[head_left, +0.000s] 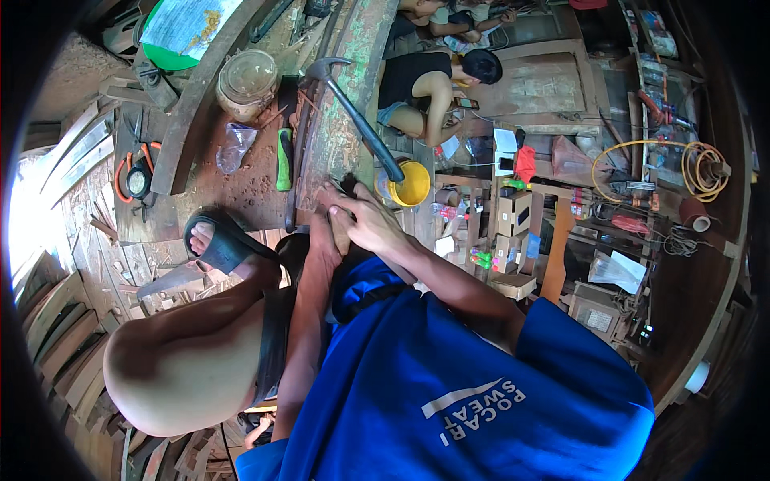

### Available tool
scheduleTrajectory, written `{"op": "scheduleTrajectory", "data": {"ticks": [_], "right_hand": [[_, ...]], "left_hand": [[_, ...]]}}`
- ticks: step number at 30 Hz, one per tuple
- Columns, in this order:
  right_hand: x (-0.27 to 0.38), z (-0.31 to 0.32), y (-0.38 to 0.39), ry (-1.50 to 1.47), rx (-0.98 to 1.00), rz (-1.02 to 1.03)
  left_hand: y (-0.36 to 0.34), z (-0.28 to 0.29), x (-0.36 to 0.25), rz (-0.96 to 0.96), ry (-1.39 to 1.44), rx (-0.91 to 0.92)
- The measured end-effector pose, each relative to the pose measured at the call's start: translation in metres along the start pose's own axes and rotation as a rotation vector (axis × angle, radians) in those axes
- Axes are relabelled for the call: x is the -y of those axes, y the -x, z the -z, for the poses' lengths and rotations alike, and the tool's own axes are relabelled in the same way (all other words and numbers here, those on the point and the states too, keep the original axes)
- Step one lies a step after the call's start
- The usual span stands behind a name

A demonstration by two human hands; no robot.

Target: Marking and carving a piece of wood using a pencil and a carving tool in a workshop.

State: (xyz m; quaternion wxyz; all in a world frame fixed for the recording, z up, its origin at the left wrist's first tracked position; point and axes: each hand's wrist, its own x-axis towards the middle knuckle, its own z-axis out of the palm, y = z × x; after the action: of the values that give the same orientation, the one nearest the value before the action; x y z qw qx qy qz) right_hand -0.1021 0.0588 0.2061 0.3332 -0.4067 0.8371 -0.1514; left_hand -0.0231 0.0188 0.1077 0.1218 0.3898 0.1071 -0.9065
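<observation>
My left hand and my right hand meet at the near end of a worn plank with flaking green paint. The right hand partly overlaps the left, and the fingers of both are bent and closed. A small dark shape shows by the fingertips; what they hold, if anything, I cannot make out. A claw hammer with a dark blue handle lies on the plank, just beyond my hands. Left of the plank lies a tool with a green and black handle.
On the bench are a dusty lidded jar, a crumpled clear bag and orange-handled cutters. A yellow bucket stands right of my hands. A person in a dark top sits beyond it. A handsaw lies among scraps.
</observation>
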Motion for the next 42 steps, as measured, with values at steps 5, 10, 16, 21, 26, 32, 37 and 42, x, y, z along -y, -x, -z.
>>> {"op": "scheduleTrajectory", "data": {"ticks": [5,10,16,21,26,32,37,42], "right_hand": [[-0.002,-0.001,-0.015,0.009,-0.033,-0.004],[0.006,0.01,-0.015,-0.081,-0.055,0.025],[0.012,0.004,-0.023,-0.111,-0.015,-0.072],[0.001,0.006,-0.027,-0.07,0.048,-0.116],[0.005,0.004,-0.012,0.165,-0.008,-0.073],[-0.001,0.0,-0.04,0.263,-0.011,-0.03],[-0.014,-0.009,-0.019,0.032,-0.145,0.093],[-0.003,-0.006,-0.056,0.105,-0.012,0.016]], "left_hand": [[0.018,-0.014,-0.018,0.083,-0.074,-0.041],[0.017,-0.01,-0.018,0.132,-0.36,-0.059],[0.029,-0.015,-0.024,0.009,-0.435,0.028],[0.026,-0.006,-0.021,-0.015,-0.604,0.082],[0.011,-0.01,-0.006,0.074,-0.224,-0.063],[0.009,-0.001,0.003,-0.178,-0.857,-0.195],[0.014,-0.014,-0.001,-0.107,-0.832,-0.309],[-0.003,0.008,0.007,-0.354,-1.004,-0.26]]}}
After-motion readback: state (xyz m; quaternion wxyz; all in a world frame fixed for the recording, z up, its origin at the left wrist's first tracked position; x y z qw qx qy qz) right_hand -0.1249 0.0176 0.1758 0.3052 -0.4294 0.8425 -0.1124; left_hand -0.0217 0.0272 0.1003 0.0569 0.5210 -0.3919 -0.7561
